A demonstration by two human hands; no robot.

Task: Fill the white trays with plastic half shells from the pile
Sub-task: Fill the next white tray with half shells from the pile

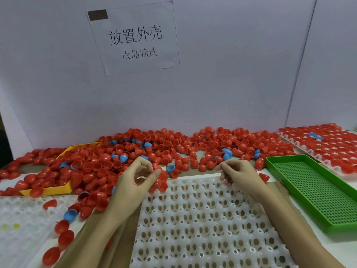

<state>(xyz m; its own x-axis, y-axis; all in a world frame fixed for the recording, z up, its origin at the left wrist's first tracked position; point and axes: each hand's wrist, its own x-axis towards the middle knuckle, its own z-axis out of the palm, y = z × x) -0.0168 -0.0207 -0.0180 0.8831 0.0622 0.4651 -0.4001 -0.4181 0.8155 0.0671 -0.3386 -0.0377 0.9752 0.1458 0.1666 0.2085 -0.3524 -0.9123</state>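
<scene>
The left hand [135, 178] half hides the glossy red shell [161, 177] it pinches; the right hand [238, 174] hovers, fingers loosely curled, over the perforated white tray [202, 229].

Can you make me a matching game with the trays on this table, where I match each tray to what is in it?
Things:
1. yellow tray
2. green tray
3. white tray in front
4. white tray far right

States:
A. nothing in its cups yet
B. rows of red shells and a few blue ones
C. nothing on its holed floor
D. buried under loose red shells

Pairs: 1-D, 2-C, 3-A, 4-B
</scene>
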